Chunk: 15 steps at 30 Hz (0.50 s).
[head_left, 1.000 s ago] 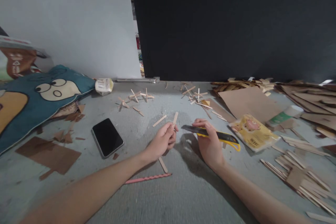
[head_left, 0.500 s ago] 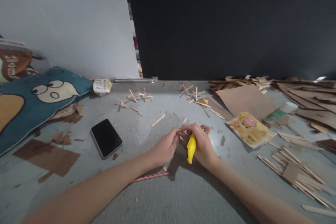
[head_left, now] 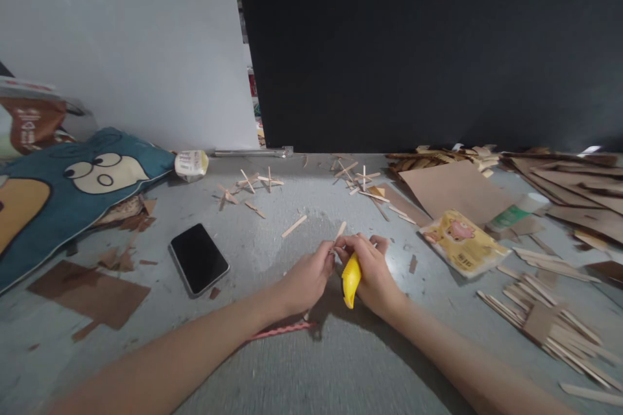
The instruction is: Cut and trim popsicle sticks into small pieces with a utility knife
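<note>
My left hand (head_left: pixel 307 277) is closed in a pinch on a thin wooden craft stick (head_left: pixel 341 229). The stick slants through the fingers, its far end showing beyond them. My right hand (head_left: pixel 370 272) is wrapped round a yellow utility knife (head_left: pixel 350 282), its rounded handle end toward me. Fingers hide the knife's front part, and I cannot make out a blade. Both hands' fingertips meet over the stick. Under my left wrist lies a pink strip with a wavy edge (head_left: pixel 282 331) on the grey table.
A phone (head_left: pixel 199 258) lies at left, near brown card scraps (head_left: pixel 90 292) and a blue cartoon cushion (head_left: pixel 104 168). Ahead are loose sticks (head_left: pixel 294 225) and small crossed-stick pieces (head_left: pixel 269 179). At right lie a yellow packet (head_left: pixel 464 243), a glue stick (head_left: pixel 516 213) and bundled sticks (head_left: pixel 545 318).
The right hand and the utility knife have shifted slightly left, and the knife has turned a little. More of the craft stick's far end shows. The left hand keeps nearly the same place.
</note>
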Each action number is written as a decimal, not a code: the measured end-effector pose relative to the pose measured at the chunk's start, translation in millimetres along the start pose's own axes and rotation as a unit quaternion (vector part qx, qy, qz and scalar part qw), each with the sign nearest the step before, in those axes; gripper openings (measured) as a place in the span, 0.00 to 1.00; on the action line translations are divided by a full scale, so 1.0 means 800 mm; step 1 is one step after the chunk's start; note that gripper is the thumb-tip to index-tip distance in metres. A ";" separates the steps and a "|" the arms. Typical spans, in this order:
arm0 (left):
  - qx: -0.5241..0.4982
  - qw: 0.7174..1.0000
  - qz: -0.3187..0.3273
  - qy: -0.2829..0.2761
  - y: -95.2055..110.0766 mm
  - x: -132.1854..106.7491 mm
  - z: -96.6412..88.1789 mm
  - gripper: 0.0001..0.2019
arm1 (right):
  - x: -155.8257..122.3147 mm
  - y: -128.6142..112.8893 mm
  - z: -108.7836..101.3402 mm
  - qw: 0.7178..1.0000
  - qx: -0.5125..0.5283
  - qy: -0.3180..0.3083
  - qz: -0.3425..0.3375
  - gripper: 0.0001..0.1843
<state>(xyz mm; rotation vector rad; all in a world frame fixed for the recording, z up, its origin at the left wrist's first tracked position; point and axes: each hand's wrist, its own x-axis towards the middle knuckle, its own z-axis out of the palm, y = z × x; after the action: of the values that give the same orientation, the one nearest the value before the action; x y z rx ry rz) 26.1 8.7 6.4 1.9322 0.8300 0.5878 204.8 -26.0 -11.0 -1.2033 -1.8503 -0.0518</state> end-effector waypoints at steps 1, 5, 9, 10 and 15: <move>0.003 1.000 -0.004 -0.002 0.000 0.000 0.000 0.19 | 0.000 0.000 0.000 1.000 0.001 -0.003 0.000 0.06; 0.011 1.000 -0.015 0.001 0.003 -0.001 -0.001 0.19 | 0.000 0.001 0.002 1.000 0.002 -0.008 -0.002 0.06; -0.011 1.000 -0.001 0.007 0.002 -0.001 0.001 0.18 | 0.001 0.001 0.005 1.000 0.010 -0.015 0.011 0.07; -0.025 1.000 0.004 0.012 0.000 0.000 0.002 0.18 | 0.001 0.001 0.005 1.000 0.011 -0.019 0.012 0.08; -0.153 0.985 -0.017 0.080 -0.014 0.009 0.003 0.24 | 0.000 -0.003 -0.001 0.999 0.004 -0.047 -0.028 0.08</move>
<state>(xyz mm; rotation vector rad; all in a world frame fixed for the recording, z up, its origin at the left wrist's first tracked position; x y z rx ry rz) 29.1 16.9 -4.0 1.6033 0.8187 0.8093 203.4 -27.3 -9.4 -1.1653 -1.9636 -0.0189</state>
